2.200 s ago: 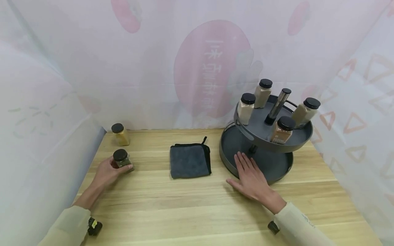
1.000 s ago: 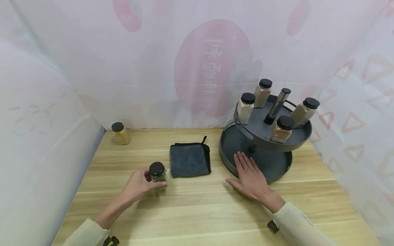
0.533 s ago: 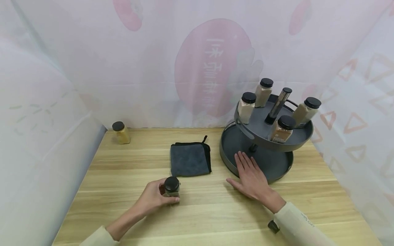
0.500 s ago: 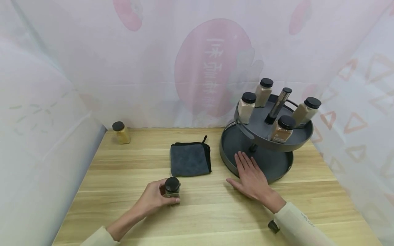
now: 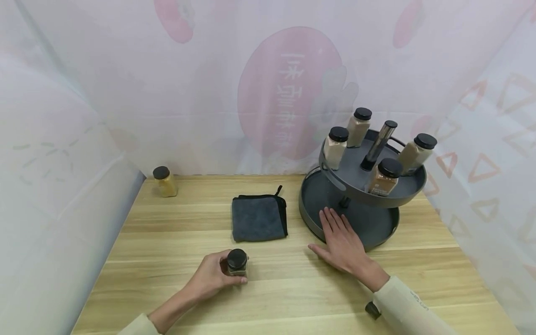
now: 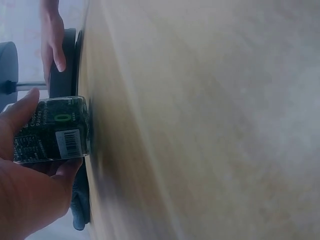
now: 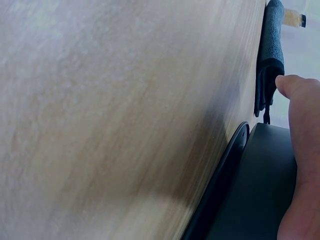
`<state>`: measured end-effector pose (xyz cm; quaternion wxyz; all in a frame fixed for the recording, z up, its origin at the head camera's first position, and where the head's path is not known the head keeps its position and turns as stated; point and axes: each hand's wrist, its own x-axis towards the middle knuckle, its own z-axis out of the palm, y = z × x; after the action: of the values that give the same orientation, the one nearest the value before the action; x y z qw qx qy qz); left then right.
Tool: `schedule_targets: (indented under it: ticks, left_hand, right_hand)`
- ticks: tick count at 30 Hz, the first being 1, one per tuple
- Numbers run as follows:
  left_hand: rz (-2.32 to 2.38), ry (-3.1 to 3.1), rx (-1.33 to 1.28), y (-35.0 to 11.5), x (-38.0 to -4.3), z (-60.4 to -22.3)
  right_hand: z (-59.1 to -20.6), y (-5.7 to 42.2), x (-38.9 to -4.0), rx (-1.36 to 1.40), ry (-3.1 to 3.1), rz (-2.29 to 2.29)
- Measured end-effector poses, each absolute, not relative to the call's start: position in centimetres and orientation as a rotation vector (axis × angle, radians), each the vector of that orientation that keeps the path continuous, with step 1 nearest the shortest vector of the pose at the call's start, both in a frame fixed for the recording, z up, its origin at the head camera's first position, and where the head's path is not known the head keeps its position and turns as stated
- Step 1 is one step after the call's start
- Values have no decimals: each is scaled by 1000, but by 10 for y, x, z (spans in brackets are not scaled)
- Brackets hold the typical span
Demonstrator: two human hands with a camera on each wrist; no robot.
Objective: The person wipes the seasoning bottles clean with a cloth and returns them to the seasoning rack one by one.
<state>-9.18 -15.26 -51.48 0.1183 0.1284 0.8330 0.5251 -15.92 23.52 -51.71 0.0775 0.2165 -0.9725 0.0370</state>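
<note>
My left hand [image 5: 211, 278] grips a small square glass jar of chopped parsley [image 6: 55, 131] with a black lid, thumb on one side and fingers on the other. The jar [image 5: 237, 267] stands upright at the table surface, in front of the folded cloth; whether its base touches the wood I cannot tell. Fingers straight, my right hand [image 5: 343, 244] rests over the front rim of the lower tray [image 5: 307, 218] of a dark grey two-tier turntable rack. Its upper tray [image 5: 351, 174] carries several black-lidded spice jars, one of them reddish brown [image 5: 383, 179].
A dark grey folded cloth [image 5: 258, 218] lies mid-table. At the back left corner stands a jar of yellow spice [image 5: 165, 182]. White printed fabric walls [image 5: 201, 125] enclose the wooden table [image 5: 276, 298] at the back and sides. A short post [image 5: 378, 145] rises from the upper tray.
My left hand has carried the parsley jar from the left side, near the yellow jar, rightward and toward me, slowing in the last half second. My right hand has stayed on the tray.
</note>
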Motion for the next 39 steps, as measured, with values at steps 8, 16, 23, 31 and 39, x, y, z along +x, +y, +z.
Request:
schedule_targets:
  ticks: [8, 16, 23, 31, 39]
  left_hand:
    - [1543, 2427, 422, -152, -91, -518]
    - [1570, 2427, 442, -150, -89, -521]
    - [1547, 2457, 430, -150, -88, -522]
    - [1503, 2498, 436, -152, -87, -523]
    - [1552, 2470, 421, -151, -87, -523]
  right_hand:
    - [-518, 236, -160, 651, -2908, 99]
    - [-517, 236, -160, 664, -2891, 96]
    - [-509, 232, -159, 694, -2861, 99]
    - [-488, 202, -160, 865, -2691, 42]
    - [-482, 166, -168, 1050, -2626, 57]
